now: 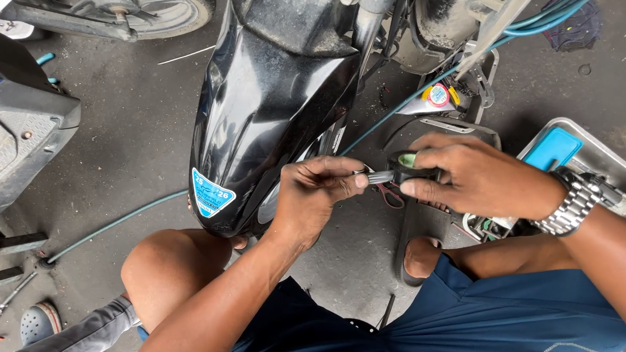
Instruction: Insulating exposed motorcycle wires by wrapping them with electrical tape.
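Floor: grey concrete (136,138), black fender (269,104).
R hand (479,176): grip clamped on green-black screwdriver (401,167).
L hand (314,191): pinches its tip, prob. seating a bit.
Next: needs steady alignment.

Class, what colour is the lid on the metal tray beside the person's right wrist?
Bright blue lid, resting on the grey metal tray; the head view shows it best.
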